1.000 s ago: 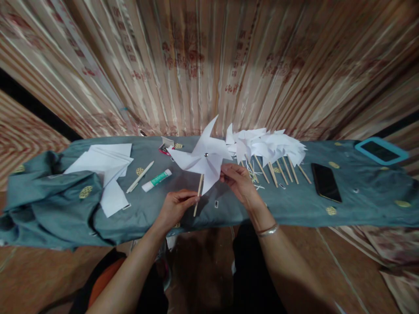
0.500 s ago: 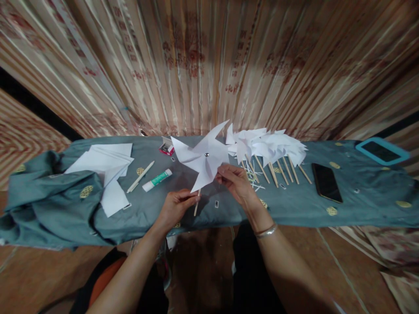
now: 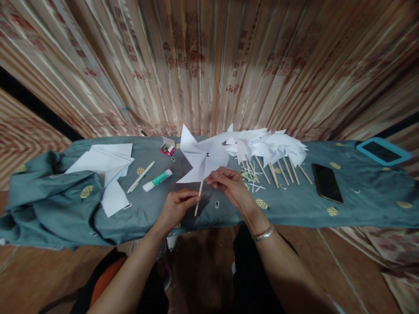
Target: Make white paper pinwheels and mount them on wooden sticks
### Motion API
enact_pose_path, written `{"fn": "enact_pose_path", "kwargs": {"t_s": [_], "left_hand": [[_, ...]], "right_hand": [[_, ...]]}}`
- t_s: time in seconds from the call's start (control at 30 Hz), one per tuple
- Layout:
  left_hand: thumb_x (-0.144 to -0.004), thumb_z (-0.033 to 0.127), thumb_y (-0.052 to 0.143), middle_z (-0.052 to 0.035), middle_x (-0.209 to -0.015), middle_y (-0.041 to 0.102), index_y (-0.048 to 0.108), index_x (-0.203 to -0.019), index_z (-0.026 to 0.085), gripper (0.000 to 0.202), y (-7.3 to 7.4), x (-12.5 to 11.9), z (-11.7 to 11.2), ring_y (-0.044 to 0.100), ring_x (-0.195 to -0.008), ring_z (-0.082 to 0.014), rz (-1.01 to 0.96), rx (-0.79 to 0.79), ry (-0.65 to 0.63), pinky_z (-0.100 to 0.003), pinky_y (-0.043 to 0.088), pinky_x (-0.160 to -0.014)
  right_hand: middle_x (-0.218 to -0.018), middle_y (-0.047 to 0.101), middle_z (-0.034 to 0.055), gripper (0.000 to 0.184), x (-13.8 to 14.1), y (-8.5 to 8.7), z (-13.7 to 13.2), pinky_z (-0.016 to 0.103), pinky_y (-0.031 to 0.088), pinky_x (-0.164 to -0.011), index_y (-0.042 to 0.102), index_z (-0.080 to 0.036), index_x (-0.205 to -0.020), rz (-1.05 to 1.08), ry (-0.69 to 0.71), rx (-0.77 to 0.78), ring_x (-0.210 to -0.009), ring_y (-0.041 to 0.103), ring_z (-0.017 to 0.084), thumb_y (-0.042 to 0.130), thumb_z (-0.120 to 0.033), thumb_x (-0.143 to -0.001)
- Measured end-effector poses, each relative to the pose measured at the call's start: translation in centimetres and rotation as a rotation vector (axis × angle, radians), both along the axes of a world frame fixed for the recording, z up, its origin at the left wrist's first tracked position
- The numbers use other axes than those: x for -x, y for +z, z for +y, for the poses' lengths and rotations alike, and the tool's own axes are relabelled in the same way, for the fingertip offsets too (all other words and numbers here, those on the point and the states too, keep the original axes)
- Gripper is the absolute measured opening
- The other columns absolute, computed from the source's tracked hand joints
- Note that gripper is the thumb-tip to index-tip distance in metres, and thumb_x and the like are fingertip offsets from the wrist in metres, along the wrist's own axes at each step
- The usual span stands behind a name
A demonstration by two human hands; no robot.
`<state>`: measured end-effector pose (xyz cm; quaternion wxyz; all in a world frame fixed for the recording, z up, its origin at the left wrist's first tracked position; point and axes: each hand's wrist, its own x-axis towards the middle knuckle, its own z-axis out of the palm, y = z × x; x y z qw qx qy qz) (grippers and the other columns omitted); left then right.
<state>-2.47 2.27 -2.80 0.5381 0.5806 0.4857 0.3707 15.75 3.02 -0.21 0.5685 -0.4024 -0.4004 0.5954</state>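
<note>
A white paper pinwheel (image 3: 214,153) with a shiny pin at its centre faces me above the cloth. My left hand (image 3: 176,206) is closed around its thin wooden stick (image 3: 198,203), thumb and finger pinching below the blades. At the lower right blade, my right hand (image 3: 231,185) has its thumb and fingertips pressed together on the paper edge; the exact contact is partly hidden. Just right of the held one, several finished-looking white pinwheels (image 3: 278,146) lie overlapping in a row, their sticks pointing towards me.
On the grey-green cloth (image 3: 294,213) lie white paper sheets (image 3: 111,159), thin sticks (image 3: 140,176), a glue stick (image 3: 157,180) and a small red box of pins (image 3: 167,147). Paper strips (image 3: 253,185), a black phone (image 3: 327,183) and a blue-framed device (image 3: 382,151) are to the right.
The pinwheel's blades have turned a little clockwise. My right hand has shifted slightly left and down with the blade edge, while my left hand stays on the stick.
</note>
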Motion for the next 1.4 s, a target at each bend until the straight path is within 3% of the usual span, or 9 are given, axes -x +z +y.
{"fn": "enact_pose_path", "kwargs": {"t_s": [0.17, 0.33, 0.57, 0.67, 1.23, 1.4], "left_hand": [[-0.064, 0.034, 0.074, -0.0027, -0.073, 0.074, 0.079, -0.073, 0.021, 0.017, 0.0, -0.1, 0.1, 0.062, -0.068, -0.0174, -0.011, -0.004, -0.014, -0.026, 0.047, -0.064], [-0.066, 0.033, 0.075, -0.0040, -0.081, 0.077, 0.079, -0.079, 0.020, 0.019, 0.2, -0.5, 0.2, 0.067, -0.078, -0.0197, -0.080, 0.042, -0.002, -0.029, 0.050, -0.076], [-0.060, 0.034, 0.080, -0.0039, -0.078, 0.077, 0.079, -0.077, 0.019, 0.023, 0.3, -1.7, 0.4, 0.068, -0.077, -0.0207, -0.228, 0.137, 0.068, -0.032, 0.052, -0.078], [-0.059, 0.035, 0.081, -0.0045, -0.079, 0.077, 0.079, -0.077, 0.018, 0.025, 0.2, -2.1, 0.5, 0.067, -0.074, -0.0199, -0.248, 0.139, 0.073, -0.032, 0.052, -0.077], [-0.059, 0.037, 0.080, -0.0060, -0.078, 0.077, 0.079, -0.079, 0.017, 0.028, -0.2, -3.8, 0.7, 0.067, -0.073, -0.0207, -0.310, 0.159, 0.043, -0.032, 0.051, -0.077], [-0.057, 0.036, 0.080, -0.0057, -0.078, 0.077, 0.079, -0.076, 0.017, 0.026, -0.2, -3.6, 1.0, 0.067, -0.074, -0.0209, -0.280, 0.187, 0.087, -0.032, 0.051, -0.076]], "right_hand": [[-0.062, 0.070, -0.0001, 0.026, 0.9, -0.2, -0.4, 0.024, 0.046, -0.054, 0.073, -0.022, -0.064, -0.054, 0.018, -0.006, -0.055, 0.058, 0.011, 0.081, -0.046, -0.062], [-0.060, 0.069, -0.0003, 0.022, 1.4, -0.9, -1.4, 0.025, 0.045, -0.054, 0.074, -0.022, -0.066, -0.207, 0.050, -0.049, -0.054, 0.056, 0.012, 0.077, -0.044, -0.068], [-0.070, 0.072, 0.0012, 0.012, 0.9, -1.6, -2.2, 0.029, 0.048, -0.063, 0.075, -0.024, -0.074, -0.397, -0.229, -0.097, -0.065, 0.062, 0.017, 0.073, -0.035, -0.075], [-0.076, 0.074, 0.0018, 0.011, 0.9, -1.8, -2.2, 0.030, 0.049, -0.066, 0.075, -0.024, -0.079, -0.451, -0.255, -0.108, -0.069, 0.064, 0.018, 0.073, -0.034, -0.075], [-0.072, 0.073, 0.0016, 0.016, 1.3, -1.8, -1.6, 0.028, 0.049, -0.065, 0.074, -0.020, -0.075, -0.410, -0.264, -0.060, -0.067, 0.064, 0.017, 0.072, -0.036, -0.073], [-0.069, 0.072, 0.0018, 0.021, 0.7, -1.6, -1.3, 0.028, 0.049, -0.064, 0.075, -0.021, -0.073, -0.399, -0.286, -0.047, -0.066, 0.063, 0.017, 0.069, -0.041, -0.076]]}}
